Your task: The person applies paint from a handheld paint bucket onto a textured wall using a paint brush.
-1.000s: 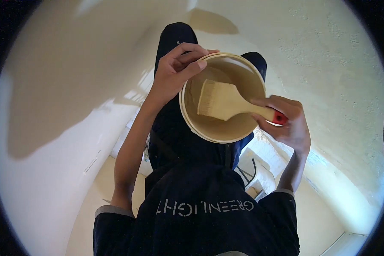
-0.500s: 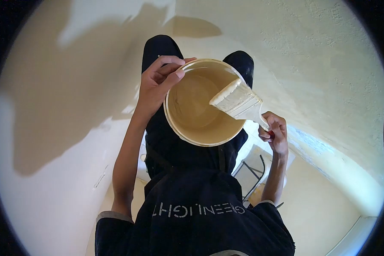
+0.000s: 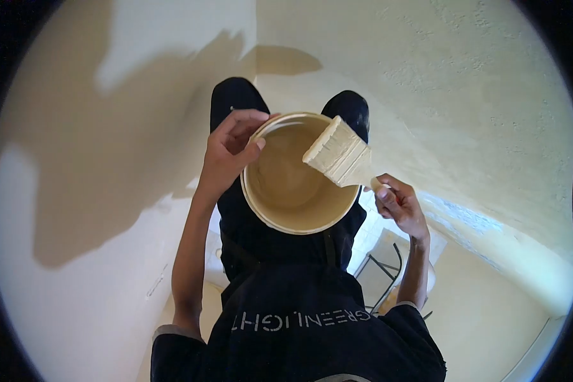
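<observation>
My left hand (image 3: 230, 149) grips the rim of a round paint bucket (image 3: 261, 210) at its upper left, thumb on the inner side. Cream-coloured paint (image 3: 299, 181) coats the inside of the bucket. In my right hand (image 3: 398, 204), fingers closed around the handle, is a wide paintbrush (image 3: 342, 153). Its bristles, thick with cream paint, point up and to the left over the right part of the bucket's opening. The bucket sits in front of my dark-clothed knees (image 3: 235, 95).
Pale walls meet in a corner ahead of me, the right wall (image 3: 452, 121) rough in patches. A large shadow falls on the left wall (image 3: 134, 267). Below on the right, a dark metal frame (image 3: 388, 277) stands near the floor, partly hidden by my right arm.
The bucket and both hands sit lower in view. The brush has turned a little, its bristles shifting slightly left, and my right hand's hold on the handle looks different.
</observation>
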`<act>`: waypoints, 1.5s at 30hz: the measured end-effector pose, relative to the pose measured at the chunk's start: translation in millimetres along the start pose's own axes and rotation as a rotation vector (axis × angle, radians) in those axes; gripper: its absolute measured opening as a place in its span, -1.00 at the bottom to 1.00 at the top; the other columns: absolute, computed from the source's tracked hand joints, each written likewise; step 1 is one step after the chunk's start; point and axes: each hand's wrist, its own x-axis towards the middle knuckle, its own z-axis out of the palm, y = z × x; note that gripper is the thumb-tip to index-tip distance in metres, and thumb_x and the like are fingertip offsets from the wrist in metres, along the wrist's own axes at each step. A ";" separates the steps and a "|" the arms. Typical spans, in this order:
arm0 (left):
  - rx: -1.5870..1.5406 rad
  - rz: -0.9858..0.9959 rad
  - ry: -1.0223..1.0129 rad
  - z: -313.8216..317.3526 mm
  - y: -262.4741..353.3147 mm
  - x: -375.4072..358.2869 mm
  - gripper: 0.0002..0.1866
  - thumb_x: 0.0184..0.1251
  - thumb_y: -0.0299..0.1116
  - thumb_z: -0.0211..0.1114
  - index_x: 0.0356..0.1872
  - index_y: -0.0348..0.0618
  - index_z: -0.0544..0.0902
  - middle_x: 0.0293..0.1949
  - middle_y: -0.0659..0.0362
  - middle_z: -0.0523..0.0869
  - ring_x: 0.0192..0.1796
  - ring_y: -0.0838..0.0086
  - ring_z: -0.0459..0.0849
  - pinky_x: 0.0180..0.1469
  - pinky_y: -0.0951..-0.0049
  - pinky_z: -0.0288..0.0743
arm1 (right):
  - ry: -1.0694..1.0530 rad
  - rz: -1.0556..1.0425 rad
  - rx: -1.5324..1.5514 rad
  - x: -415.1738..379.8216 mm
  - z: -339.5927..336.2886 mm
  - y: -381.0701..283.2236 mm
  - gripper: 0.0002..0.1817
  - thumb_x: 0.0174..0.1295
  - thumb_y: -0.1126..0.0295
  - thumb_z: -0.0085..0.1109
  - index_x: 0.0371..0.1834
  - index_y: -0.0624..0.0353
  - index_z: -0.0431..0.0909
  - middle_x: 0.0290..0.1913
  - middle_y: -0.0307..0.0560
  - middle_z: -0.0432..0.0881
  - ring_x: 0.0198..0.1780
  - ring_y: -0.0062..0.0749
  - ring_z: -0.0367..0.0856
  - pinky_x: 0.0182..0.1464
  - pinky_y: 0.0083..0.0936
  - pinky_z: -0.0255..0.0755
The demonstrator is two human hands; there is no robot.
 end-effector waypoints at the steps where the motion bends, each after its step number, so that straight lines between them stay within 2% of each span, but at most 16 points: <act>1: 0.025 -0.018 0.001 1.9 1.6 1.0 -0.64 0.25 -0.62 0.21 0.08 -0.25 0.48 0.09 0.04 0.63 0.15 0.43 0.57 0.28 0.39 0.36 | -0.068 0.011 0.058 0.8 -1.3 0.1 -0.70 0.46 0.21 -0.01 -0.10 0.27 0.50 -0.62 -0.37 0.27 -0.60 -0.74 0.14 -0.57 -0.69 0.01; 7: 0.068 -0.039 -0.040 3.6 3.3 8.3 -0.62 0.22 -0.64 0.19 0.09 -0.27 0.47 0.10 0.03 0.62 0.17 0.41 0.57 0.28 0.38 0.36 | -0.131 0.020 0.121 -6.1 1.3 3.2 -0.89 0.40 0.45 -0.05 -0.15 0.24 0.46 -0.59 -0.38 0.31 -0.59 -0.76 0.18 -0.58 -0.70 0.03; 8: 0.068 -0.027 -0.049 2.7 4.0 10.8 -0.62 0.22 -0.64 0.19 0.09 -0.27 0.47 0.10 0.03 0.62 0.17 0.41 0.57 0.28 0.38 0.36 | -0.161 -0.048 0.156 -6.6 2.6 7.0 -0.87 0.42 0.42 -0.05 -0.17 0.24 0.46 -0.64 -0.40 0.28 -0.62 -0.75 0.16 -0.59 -0.68 0.01; 11: 0.068 -0.050 -0.023 4.6 0.5 9.2 -0.62 0.22 -0.64 0.18 0.09 -0.27 0.48 0.11 0.02 0.62 0.17 0.40 0.57 0.30 0.37 0.34 | -0.177 -0.002 0.212 -11.5 12.0 7.0 -0.80 0.44 0.33 -0.02 -0.27 0.23 0.48 -0.69 -0.43 0.24 -0.65 -0.74 0.14 -0.61 -0.65 0.01; 16: 0.101 -0.031 0.009 10.9 -1.4 7.3 -0.66 0.23 -0.53 0.20 0.06 -0.22 0.51 0.08 -0.01 0.64 0.13 0.37 0.59 0.26 0.33 0.40 | -0.122 0.043 0.017 -10.5 23.0 7.2 -0.62 0.46 0.16 -0.04 -0.44 0.22 0.47 -0.70 -0.40 0.25 -0.68 -0.77 0.12 -0.63 -0.68 0.00; 20: 0.104 -0.011 0.001 7.4 0.0 1.3 -0.64 0.23 -0.53 0.20 0.07 -0.21 0.51 0.06 0.03 0.65 0.14 0.37 0.59 0.25 0.32 0.41 | -0.101 0.045 -0.080 -13.9 28.3 6.4 -0.64 0.45 0.19 -0.02 -0.41 0.22 0.51 -0.68 -0.41 0.28 -0.65 -0.76 0.19 -0.61 -0.67 0.07; 22: 0.214 -0.060 -0.045 2.5 3.8 3.3 -0.65 0.24 -0.60 0.16 0.08 -0.26 0.51 0.05 0.07 0.63 0.18 0.42 0.55 0.28 0.39 0.36 | -0.054 -0.172 -0.053 -12.6 30.4 23.3 -0.70 0.44 0.23 0.01 -0.33 0.24 0.55 -0.64 -0.40 0.32 -0.61 -0.74 0.24 -0.57 -0.65 0.13; 24: 0.257 -0.047 -0.058 3.5 12.6 8.3 -0.62 0.19 -0.62 0.15 0.07 -0.27 0.51 0.01 0.11 0.62 0.14 0.42 0.57 0.25 0.42 0.38 | -0.151 -0.051 0.003 -13.7 29.0 16.7 -0.73 0.46 0.23 0.00 -0.20 0.21 0.57 -0.56 -0.40 0.30 -0.54 -0.75 0.21 -0.53 -0.67 0.15; 26: 0.317 -0.038 -0.065 4.3 17.3 14.8 -0.59 0.13 -0.66 0.08 0.08 -0.29 0.50 0.01 0.09 0.61 0.10 0.42 0.59 0.19 0.44 0.41 | -0.120 0.062 0.176 -12.8 42.4 -14.2 -0.71 0.48 0.23 -0.05 -0.14 0.23 0.54 -0.57 -0.43 0.26 -0.55 -0.74 0.20 -0.54 -0.67 0.13; 30: 0.407 0.109 -0.067 17.4 7.7 2.4 -0.59 0.15 -0.60 -0.05 0.05 -0.28 0.55 -0.09 0.06 0.57 0.01 0.37 0.57 0.13 0.44 0.40 | -0.145 -0.217 0.264 -16.2 49.0 -20.6 -0.71 0.49 0.23 -0.09 -0.12 0.27 0.49 -0.58 -0.42 0.25 -0.57 -0.75 0.18 -0.55 -0.70 0.09; 32: 0.499 0.171 -0.039 19.9 5.0 -5.0 -0.59 0.16 -0.57 -0.08 0.04 -0.27 0.56 -0.13 0.05 0.55 -0.01 0.35 0.56 0.12 0.43 0.38 | 0.036 -0.357 0.274 -9.7 59.0 -46.1 -0.71 0.49 0.23 -0.10 -0.09 0.27 0.47 -0.58 -0.39 0.26 -0.58 -0.76 0.19 -0.56 -0.69 0.10; 34: 0.481 0.140 -0.015 16.5 2.5 8.3 -0.59 0.19 -0.54 -0.09 0.03 -0.25 0.58 -0.18 0.05 0.53 -0.04 0.33 0.53 0.10 0.44 0.36 | 0.281 -0.450 0.119 28.8 57.8 -64.7 -0.60 0.51 0.13 -0.17 -0.04 0.31 0.44 -0.62 -0.37 0.27 -0.61 -0.75 0.15 -0.54 -0.69 0.07; 37: 0.464 0.151 -0.018 15.1 0.3 4.6 -0.60 0.21 -0.56 -0.07 0.05 -0.25 0.57 -0.16 0.06 0.54 -0.04 0.34 0.54 0.10 0.45 0.36 | 0.369 -0.500 0.227 64.6 53.8 -86.7 -0.56 0.53 0.10 -0.25 -0.02 0.30 0.45 -0.61 -0.37 0.28 -0.61 -0.75 0.13 -0.54 -0.70 0.06; 39: 0.494 0.193 -0.033 14.0 5.3 3.5 -0.62 0.24 -0.56 -0.06 0.05 -0.26 0.56 -0.14 0.06 0.55 -0.03 0.35 0.56 0.09 0.44 0.37 | 0.486 -0.654 0.110 86.9 54.4 -107.5 -0.57 0.53 0.12 -0.25 -0.10 0.31 0.47 -0.58 -0.37 0.27 -0.56 -0.70 0.12 -0.52 -0.64 0.08; 43: 0.475 0.156 -0.012 10.4 0.4 5.4 -0.62 0.23 -0.57 -0.07 0.05 -0.27 0.56 -0.13 0.05 0.55 -0.01 0.35 0.56 0.10 0.43 0.37 | 0.520 -0.863 0.092 132.0 53.2 -137.8 -0.63 0.53 0.18 -0.22 -0.14 0.31 0.43 -0.58 -0.34 0.30 -0.56 -0.70 0.17 -0.52 -0.64 0.11; 45: 0.421 0.171 -0.009 10.1 -2.8 5.1 -0.61 0.23 -0.57 -0.07 0.05 -0.27 0.56 -0.11 0.04 0.56 0.01 0.35 0.57 0.13 0.42 0.38 | 0.446 -0.883 0.295 150.1 58.1 -143.3 -0.72 0.51 0.24 -0.15 -0.10 0.28 0.37 -0.58 -0.31 0.33 -0.59 -0.72 0.21 -0.56 -0.66 0.12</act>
